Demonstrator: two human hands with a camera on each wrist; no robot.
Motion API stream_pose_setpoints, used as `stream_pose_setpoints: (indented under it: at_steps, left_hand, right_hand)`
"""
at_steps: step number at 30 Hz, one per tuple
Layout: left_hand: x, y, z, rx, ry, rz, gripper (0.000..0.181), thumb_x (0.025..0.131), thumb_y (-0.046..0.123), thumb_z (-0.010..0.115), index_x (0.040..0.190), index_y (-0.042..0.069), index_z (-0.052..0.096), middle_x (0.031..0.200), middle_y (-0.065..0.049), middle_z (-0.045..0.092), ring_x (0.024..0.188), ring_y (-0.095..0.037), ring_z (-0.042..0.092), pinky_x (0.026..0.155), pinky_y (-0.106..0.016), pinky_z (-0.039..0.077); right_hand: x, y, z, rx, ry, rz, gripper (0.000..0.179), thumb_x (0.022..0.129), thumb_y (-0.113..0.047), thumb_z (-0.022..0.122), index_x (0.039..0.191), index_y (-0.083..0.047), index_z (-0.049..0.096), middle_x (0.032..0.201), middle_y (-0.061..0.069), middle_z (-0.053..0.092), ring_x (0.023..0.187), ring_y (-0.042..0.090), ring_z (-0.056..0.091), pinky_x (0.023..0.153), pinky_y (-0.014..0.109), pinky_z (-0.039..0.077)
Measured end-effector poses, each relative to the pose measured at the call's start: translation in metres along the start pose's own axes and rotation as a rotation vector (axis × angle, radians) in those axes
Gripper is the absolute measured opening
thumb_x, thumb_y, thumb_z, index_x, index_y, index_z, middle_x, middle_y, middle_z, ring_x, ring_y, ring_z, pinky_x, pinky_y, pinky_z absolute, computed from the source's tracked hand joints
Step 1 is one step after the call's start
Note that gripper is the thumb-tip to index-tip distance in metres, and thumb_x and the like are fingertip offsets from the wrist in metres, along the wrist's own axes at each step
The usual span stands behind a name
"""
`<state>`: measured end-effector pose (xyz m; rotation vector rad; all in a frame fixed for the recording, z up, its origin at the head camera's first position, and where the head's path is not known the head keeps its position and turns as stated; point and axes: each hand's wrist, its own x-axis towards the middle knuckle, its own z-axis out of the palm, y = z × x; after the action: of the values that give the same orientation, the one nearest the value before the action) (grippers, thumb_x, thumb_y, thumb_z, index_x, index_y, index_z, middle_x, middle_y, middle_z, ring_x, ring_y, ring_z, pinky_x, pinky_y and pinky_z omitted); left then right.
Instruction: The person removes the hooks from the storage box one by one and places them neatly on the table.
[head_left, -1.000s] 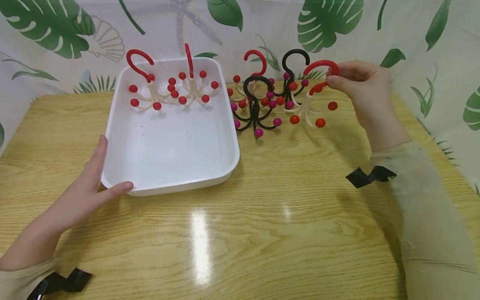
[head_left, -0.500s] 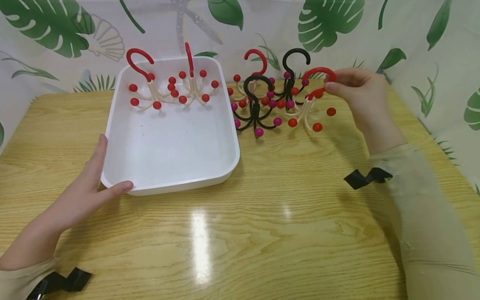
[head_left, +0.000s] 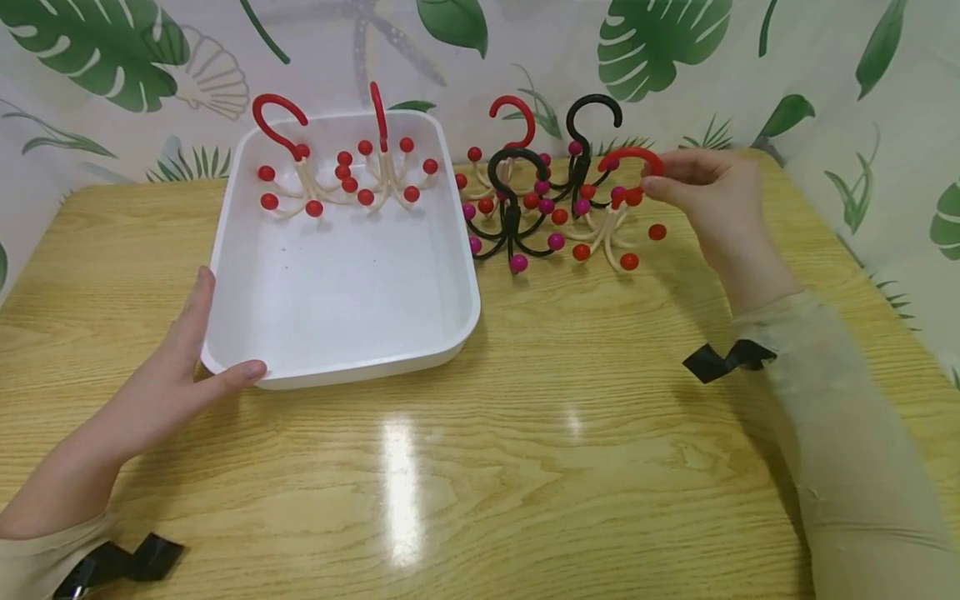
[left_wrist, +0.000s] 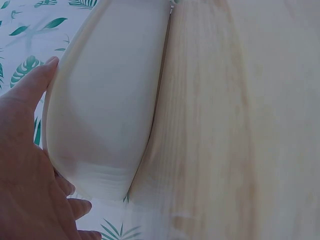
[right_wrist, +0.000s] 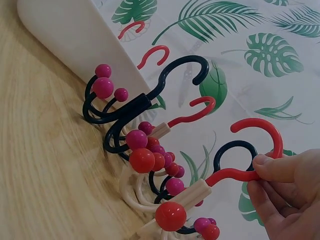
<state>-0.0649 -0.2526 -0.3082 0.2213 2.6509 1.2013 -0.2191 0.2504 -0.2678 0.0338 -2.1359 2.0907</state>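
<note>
My right hand [head_left: 716,200] pinches the red hook of a multi-armed hanger [head_left: 632,156] between thumb and fingers. This hanger has a cream stem and cream arms tipped with red balls; it stands roughly upright, close over the table at the right end of a group. In the right wrist view its hook [right_wrist: 270,128] tilts to the right, into the fingertips. My left hand [head_left: 168,371] spans the near-left corner of a white tray [head_left: 337,300], thumb along the front side and fingers straight along the left side. The left wrist view shows the tray's outer wall [left_wrist: 107,100] beside that hand.
Two red-and-cream hangers, one at left [head_left: 279,125] and another [head_left: 381,117] beside it, stand at the tray's far end. Right of the tray are a front black hanger [head_left: 511,221] with magenta balls, a rear black hanger [head_left: 579,171] and a red-hooked hanger [head_left: 525,117]. Patterned cloth [head_left: 525,42] hangs behind.
My right hand has lowered the red-and-cream hanger and shifted it slightly left, nearer to the black hangers. The left hand and the tray stay as they were.
</note>
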Motion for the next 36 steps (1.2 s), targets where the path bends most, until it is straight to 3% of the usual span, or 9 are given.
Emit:
stream_pose_setpoints:
  at_steps: [26,36]
  left_hand:
    - [-0.0004,0.0004,-0.0002,-0.01,0.014,0.04,0.101,0.085,0.023,0.063,0.137,0.04,-0.022,0.146,0.017,-0.022,0.134,-0.013,-0.016,0.104,-0.06,0.0]
    - [-0.0002,-0.0002,-0.0001,-0.016,0.01,0.038,0.101,0.085,0.023,0.063,0.137,0.04,-0.022,0.145,0.017,-0.022,0.134,-0.011,-0.017,0.105,-0.057,-0.003]
  right_hand:
    - [-0.0001,0.0061,-0.002,0.015,0.001,0.006,0.031,0.07,-0.004,0.075,0.101,-0.001,0.068,0.085,0.003,0.067,0.08,0.014,0.061,0.071,0.016,0.05]
    - [-0.0013,0.0005,-0.0003,-0.1,0.031,0.057,0.041,0.068,-0.011,0.078,0.108,-0.009,0.066,0.102,0.002,0.063,0.096,0.014,0.055,0.073,0.014,0.049]
